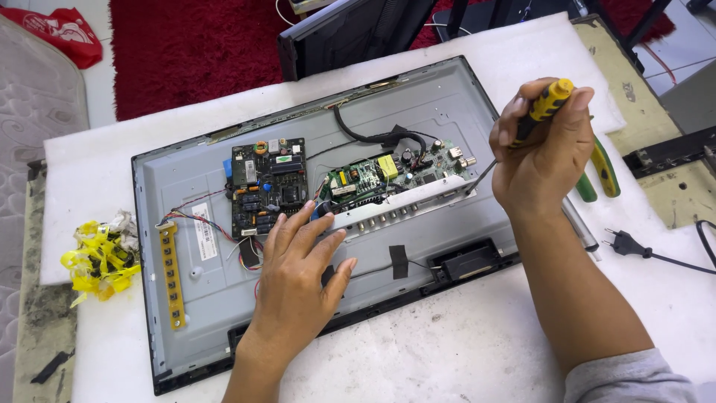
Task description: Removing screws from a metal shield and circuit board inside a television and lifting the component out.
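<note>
Left hand point(298, 269) flat, fingers spread on the television back panel point(194, 179); right hand point(541, 145) gripping a screwdriver point(548, 101) above its board point(388, 179).

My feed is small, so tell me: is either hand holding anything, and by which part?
The right hand holds a screwdriver by its yellow-and-black handle. The left hand holds nothing; it rests flat on the television's metal back panel.

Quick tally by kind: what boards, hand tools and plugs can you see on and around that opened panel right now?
Circuit boards: 2, dark power board and green main board
Yellow button strip: 1
Screwdriver, in right hand: 1
Green-handled pliers: 1
Black plug: 1
Total: 6
</note>
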